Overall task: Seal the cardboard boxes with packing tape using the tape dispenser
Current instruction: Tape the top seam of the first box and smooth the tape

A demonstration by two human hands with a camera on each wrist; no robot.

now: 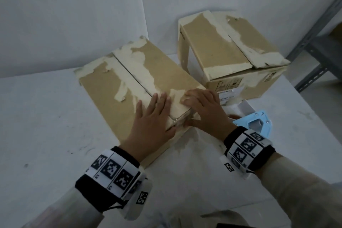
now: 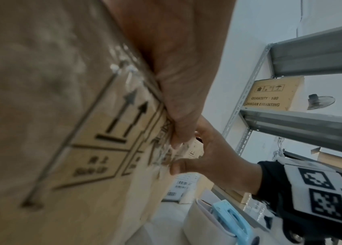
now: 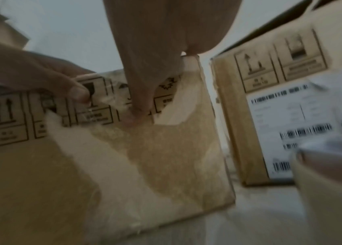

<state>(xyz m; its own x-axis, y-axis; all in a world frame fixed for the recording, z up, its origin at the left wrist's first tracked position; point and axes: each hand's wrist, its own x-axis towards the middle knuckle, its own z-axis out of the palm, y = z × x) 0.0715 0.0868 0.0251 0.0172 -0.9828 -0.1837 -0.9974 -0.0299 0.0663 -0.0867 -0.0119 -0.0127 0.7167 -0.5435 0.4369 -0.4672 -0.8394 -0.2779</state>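
The near cardboard box (image 1: pixel 111 87) lies on the white table, flaps closed, top scarred with torn paper. My left hand (image 1: pixel 155 116) lies flat on its top at the front edge, fingers straight, thumb (image 2: pixel 176 82) down on the front face. My right hand (image 1: pixel 201 109) rests on the front right corner, fingers on top and thumb (image 3: pixel 138 106) pressed against the printed front face. Clear tape (image 1: pixel 178 121) crinkles over the edge between both thumbs. The light blue tape dispenser (image 1: pixel 257 124) lies on the table to the right, held by neither hand. A second box (image 1: pixel 212 42) stands behind.
Grey metal shelving (image 1: pixel 314 42) stands off the table's right side, with a carton (image 2: pixel 275 96) on one shelf. White wall panels close the back. Bare table top (image 1: pixel 46 116) stretches left of the near box. The second box carries a white barcode label (image 3: pixel 291 126).
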